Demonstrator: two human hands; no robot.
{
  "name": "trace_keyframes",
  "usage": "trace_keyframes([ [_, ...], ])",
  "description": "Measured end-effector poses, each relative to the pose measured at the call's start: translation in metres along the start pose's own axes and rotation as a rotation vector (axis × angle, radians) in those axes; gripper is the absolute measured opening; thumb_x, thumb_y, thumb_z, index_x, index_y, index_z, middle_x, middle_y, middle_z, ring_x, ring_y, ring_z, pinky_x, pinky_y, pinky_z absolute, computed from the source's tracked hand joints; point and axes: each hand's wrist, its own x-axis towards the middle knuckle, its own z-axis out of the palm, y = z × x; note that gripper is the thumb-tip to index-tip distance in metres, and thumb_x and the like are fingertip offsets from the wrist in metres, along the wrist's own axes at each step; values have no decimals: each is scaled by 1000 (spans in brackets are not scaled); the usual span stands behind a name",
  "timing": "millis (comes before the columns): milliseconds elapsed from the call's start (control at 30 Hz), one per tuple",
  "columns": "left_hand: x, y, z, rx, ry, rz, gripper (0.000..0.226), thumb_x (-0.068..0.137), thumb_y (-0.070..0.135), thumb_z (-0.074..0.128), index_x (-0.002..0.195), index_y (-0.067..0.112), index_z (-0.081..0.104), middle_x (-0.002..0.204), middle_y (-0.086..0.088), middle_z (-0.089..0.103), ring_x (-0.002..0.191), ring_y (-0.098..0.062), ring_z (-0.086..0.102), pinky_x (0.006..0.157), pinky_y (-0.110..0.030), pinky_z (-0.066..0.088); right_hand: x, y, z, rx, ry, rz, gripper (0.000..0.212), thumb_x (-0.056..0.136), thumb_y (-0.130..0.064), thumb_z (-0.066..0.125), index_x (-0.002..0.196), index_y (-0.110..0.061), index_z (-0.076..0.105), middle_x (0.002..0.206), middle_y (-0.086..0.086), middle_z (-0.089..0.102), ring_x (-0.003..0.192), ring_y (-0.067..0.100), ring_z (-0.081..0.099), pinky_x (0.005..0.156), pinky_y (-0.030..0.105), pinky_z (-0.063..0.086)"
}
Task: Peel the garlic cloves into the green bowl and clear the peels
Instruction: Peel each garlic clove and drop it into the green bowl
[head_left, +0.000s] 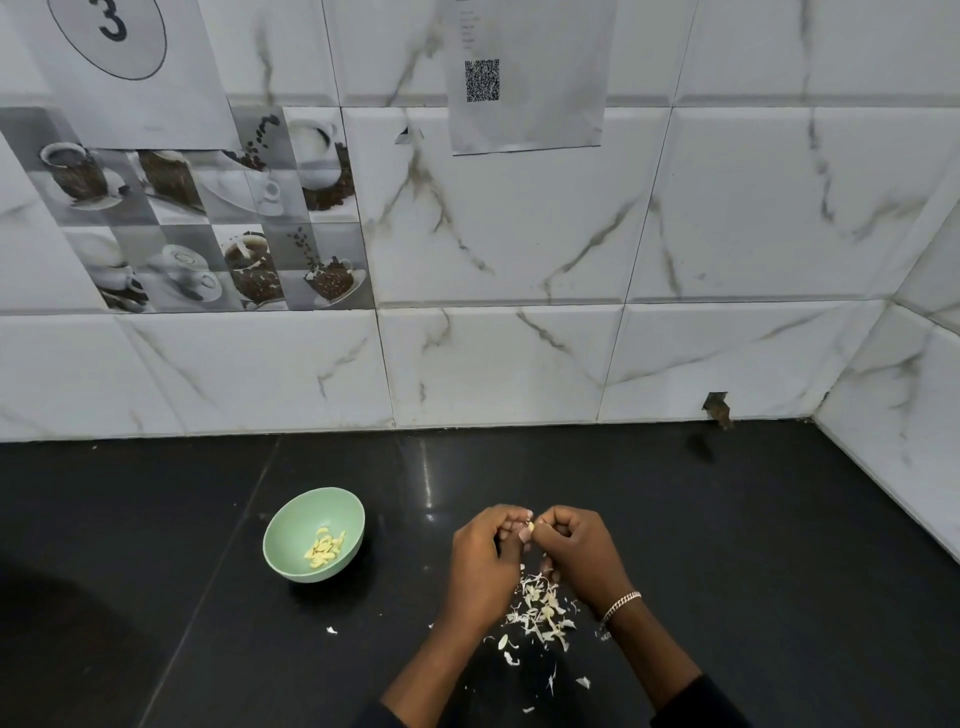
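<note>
Both hands meet over a glossy black stone counter (753, 519) with thin seams in its surface. The left hand (485, 561) and the right hand (576, 551) are curled into loose fists, knuckles up. Their fingertips come together on a small pale garlic clove (530, 527), which both pinch (only a sliver of it shows between the nails). A chain-link metal bracelet (621, 604) circles the right wrist.

Directly below the hands and between the forearms lies a scatter of peels (540, 608). They are thin, papery, off-white flakes, curled and ragged, thickest under the right palm and thinning out toward the person. One stray flake (331, 630) sits well to the left of the left forearm.

The green bowl (311, 512) stands to the left of the left hand, apart from it. It is round, smooth and matte pale green, tipped slightly. In its bottom sits a small heap of peeled cloves (324, 546), yellowish and slim.

Beyond the hands rises a wall of white marble-veined tiles (519, 234), shiny and bevelled. A sheet of paper with a QR code (527, 78) hangs above.
</note>
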Motion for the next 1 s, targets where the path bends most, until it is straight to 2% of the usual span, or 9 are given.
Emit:
trace_keyframes([
  [200, -1, 2, 4, -37, 24, -24, 20, 94, 6, 65, 96, 24, 72, 80, 10, 73, 76, -7, 71, 68, -19, 56, -1, 0, -1, 42, 2, -30, 22, 85, -14, 75, 72, 2, 66, 68, 25, 67, 48, 24, 52, 42, 24, 40],
  [333, -1, 2, 4, -74, 22, -47, 23, 94, 3, 62, 93, 24, 73, 79, 8, 74, 73, -9, 72, 68, -23, 58, -3, -3, 1, 50, 1, -38, 23, 85, -15, 74, 72, 1, 65, 67, 20, 69, 48, 22, 53, 43, 24, 40],
  [433, -1, 4, 2, -105, 2, -53, 22, 95, 4, 63, 92, 22, 75, 77, 7, 75, 73, -10, 72, 68, -20, 56, -5, -7, -1, 67, 2, -51, 32, 78, -27, 75, 73, 3, 64, 67, 16, 70, 46, 19, 53, 42, 23, 40],
  [567, 4, 2, -5, -213, -96, -100, 12, 92, 7, 70, 94, 17, 76, 82, 1, 78, 77, -16, 75, 76, -29, 60, -4, -5, -5, 52, -35, -40, 19, 88, -7, 70, 75, 5, 64, 59, 7, 67, 44, 17, 52, 42, 24, 40],
  [633, 6, 2, -9, -251, -136, -122, 9, 91, 7, 71, 96, 14, 75, 83, -3, 78, 78, -19, 76, 76, -30, 61, -5, -5, -6, 49, -64, -40, 17, 90, -6, 69, 76, 5, 65, 62, 8, 69, 44, 15, 53, 43, 24, 40],
  [767, 8, 2, -12, -319, -132, -149, 13, 92, 0, 67, 100, 9, 74, 83, -7, 77, 74, -15, 74, 69, -21, 57, -4, -8, -4, 80, -87, -43, 17, 91, -6, 68, 78, 4, 64, 68, 12, 72, 46, 15, 53, 42, 23, 40],
  [900, 9, -4, -11, -465, -122, -209, 17, 93, -4, 63, 106, 3, 71, 89, -15, 77, 81, -23, 74, 74, -26, 59, -1, -2, -7, 55, -42, -29, 18, 92, -2, 59, 74, -1, 65, 58, 7, 61, 47, 19, 55, 43, 24, 39],
  [1000, 9, -8, -12, -580, -110, -263, 18, 95, -4, 61, 110, 1, 70, 94, -22, 75, 83, -26, 73, 77, -28, 59, 4, 5, -13, 34, -16, 26, 24, 95, -1, 50, 75, -1, 64, 59, 6, 55, 46, 18, 55, 42, 24, 38],
])
